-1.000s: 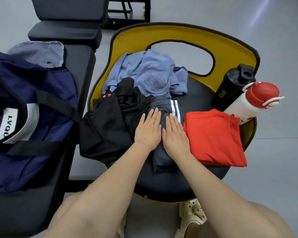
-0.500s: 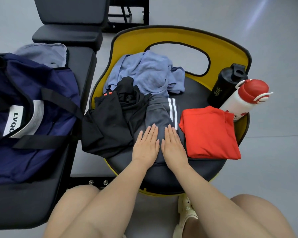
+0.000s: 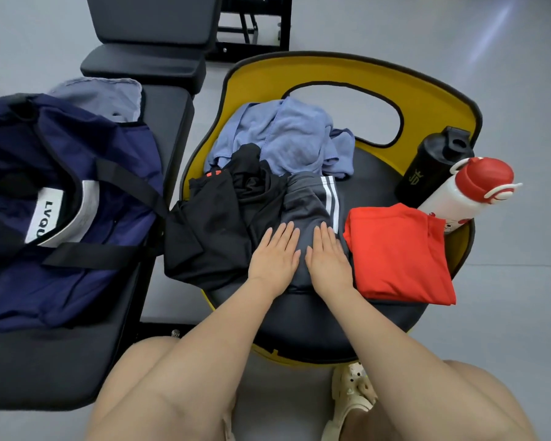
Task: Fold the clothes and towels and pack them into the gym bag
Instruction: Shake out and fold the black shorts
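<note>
Grey shorts with white stripes (image 3: 309,202) lie on a round black seat with a yellow back (image 3: 347,74). My left hand (image 3: 275,254) and my right hand (image 3: 326,256) press flat on the shorts side by side, fingers straight. A crumpled black garment (image 3: 217,230) lies to the left of the shorts, a crumpled blue towel (image 3: 287,135) behind them. A folded red garment (image 3: 395,253) sits to the right. The open navy gym bag (image 3: 61,202) rests on a black bench at the left.
A black shaker bottle (image 3: 433,160) and a white bottle with a red cap (image 3: 468,189) stand at the seat's right edge. A grey-blue cloth (image 3: 99,93) lies behind the bag. More black bench pads (image 3: 153,36) stand behind. My knees are at the bottom.
Both flat hands slid toward me down the grey shorts, then stayed near their lower end. The clothes and bag have not moved.
</note>
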